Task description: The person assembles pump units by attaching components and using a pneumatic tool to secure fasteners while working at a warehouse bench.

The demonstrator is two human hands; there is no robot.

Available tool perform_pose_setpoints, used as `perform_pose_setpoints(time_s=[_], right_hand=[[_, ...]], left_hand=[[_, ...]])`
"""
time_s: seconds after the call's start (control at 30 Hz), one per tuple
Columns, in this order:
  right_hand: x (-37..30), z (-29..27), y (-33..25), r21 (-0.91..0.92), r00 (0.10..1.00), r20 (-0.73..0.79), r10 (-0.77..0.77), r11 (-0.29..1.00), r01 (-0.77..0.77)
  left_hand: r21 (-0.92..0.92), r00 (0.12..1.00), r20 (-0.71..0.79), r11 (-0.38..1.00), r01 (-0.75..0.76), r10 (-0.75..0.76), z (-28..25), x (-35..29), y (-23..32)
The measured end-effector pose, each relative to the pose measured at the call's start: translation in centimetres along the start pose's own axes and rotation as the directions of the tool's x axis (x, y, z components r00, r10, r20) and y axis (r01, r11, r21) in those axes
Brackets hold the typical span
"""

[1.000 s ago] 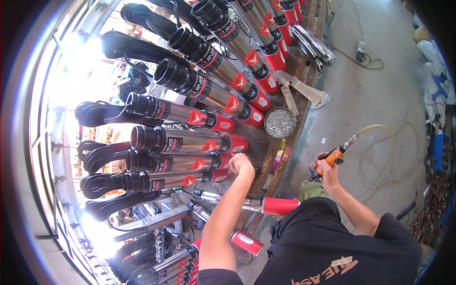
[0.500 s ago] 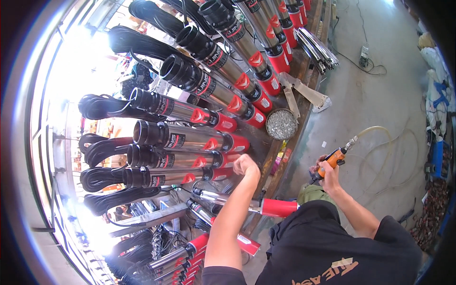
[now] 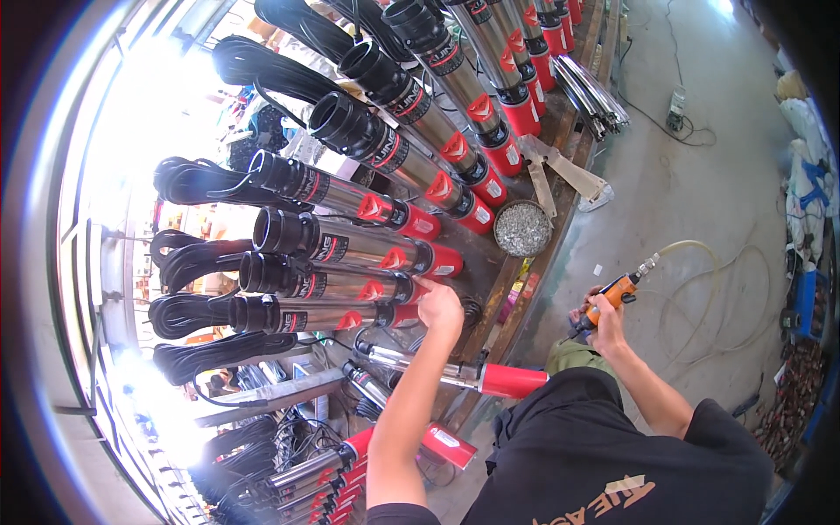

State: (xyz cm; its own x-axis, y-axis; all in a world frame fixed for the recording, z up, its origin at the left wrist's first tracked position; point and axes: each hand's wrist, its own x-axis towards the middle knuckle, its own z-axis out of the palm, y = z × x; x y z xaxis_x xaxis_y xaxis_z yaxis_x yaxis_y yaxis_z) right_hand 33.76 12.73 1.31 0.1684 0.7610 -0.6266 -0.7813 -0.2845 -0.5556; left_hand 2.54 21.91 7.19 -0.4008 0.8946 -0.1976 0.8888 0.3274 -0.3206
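My left hand (image 3: 440, 309) reaches over the workbench and rests closed on the red end of a long steel pump (image 3: 341, 289), one of several that stand side by side with black caps and coiled black cables. My right hand (image 3: 602, 308) is held out to the right over the floor, gripping an orange air screwdriver (image 3: 612, 292) with a pale hose (image 3: 700, 262) trailing from its back. Just below my left forearm lies another pump with a red end (image 3: 512, 381), clamped near the bench edge.
A round tin of small metal screws (image 3: 522, 229) sits on the bench beside the pumps' red ends. Steel tubes (image 3: 591, 87) lie bundled at the far bench end. More pumps (image 3: 332, 472) are stacked low at the left. Grey concrete floor (image 3: 700, 175) lies to the right.
My left hand has moved a little up and further in, onto the red end of the pump. My right hand still holds the screwdriver in about the same place.
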Motion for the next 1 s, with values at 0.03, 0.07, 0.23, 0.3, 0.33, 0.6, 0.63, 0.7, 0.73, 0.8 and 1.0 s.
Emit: perform_pose_setpoints(time_s=[0.03,0.07,0.23,0.3,0.33,0.6,0.63,0.7,0.73,0.8,1.0], right_hand=[[-0.1,0.2,-0.1,-0.006,1.0,-0.011,0.009,1.0,-0.009],[-0.2,0.5,-0.1,-0.012,1.0,-0.023,0.018,1.0,-0.018],[-0.3,0.8,0.0,-0.034,0.999,0.021,0.042,0.999,-0.041],[-0.3,0.8,0.1,-0.038,0.998,0.034,0.055,0.998,-0.054],[-0.4,0.8,0.1,-0.041,0.997,0.036,0.062,0.997,-0.061],[-1.5,2.2,-0.7,-0.095,0.994,0.045,0.105,0.99,-0.1],[-1.6,2.3,-0.8,-0.087,0.991,0.046,0.122,0.989,-0.118],[-1.7,2.7,-0.9,-0.085,0.99,0.042,0.135,0.988,-0.131],[-1.9,3.0,-1.0,-0.084,0.989,0.04,0.142,0.987,-0.138],[-2.3,3.7,-1.2,-0.09,0.988,0.037,0.153,0.985,-0.149],[-2.9,4.7,-1.4,-0.103,0.983,0.004,0.186,0.977,-0.185]], left_hand=[[-0.056,1.0,0.017,0.998,-0.011,0.012,-0.5,-0.6,-0.1],[-0.112,0.999,0.032,0.994,-0.02,0.024,-0.6,-1.3,-0.4],[-0.108,0.978,0.168,0.989,-0.102,0.119,-0.2,-3.4,-2.0],[-0.311,0.992,0.097,0.949,-0.044,0.078,0.6,-3.8,-2.2],[-0.397,0.999,0.024,0.917,-0.032,0.045,1.3,-3.8,-2.1],[-0.892,0.971,-0.124,0.452,-0.019,-0.204,3.2,-2.9,0.5],[-0.969,0.982,0.01,0.24,0.055,-0.188,3.7,-2.6,0.7],[-0.955,0.968,0.24,-0.193,0.223,-0.069,4.5,-1.8,1.2],[-0.877,0.94,0.337,-0.382,0.29,-0.06,4.8,-1.9,1.6],[-0.913,0.968,0.235,-0.361,0.189,-0.09,6.3,-2.6,1.8],[-0.653,0.913,0.345,-0.754,0.068,-0.216,4.0,-2.5,3.2]])
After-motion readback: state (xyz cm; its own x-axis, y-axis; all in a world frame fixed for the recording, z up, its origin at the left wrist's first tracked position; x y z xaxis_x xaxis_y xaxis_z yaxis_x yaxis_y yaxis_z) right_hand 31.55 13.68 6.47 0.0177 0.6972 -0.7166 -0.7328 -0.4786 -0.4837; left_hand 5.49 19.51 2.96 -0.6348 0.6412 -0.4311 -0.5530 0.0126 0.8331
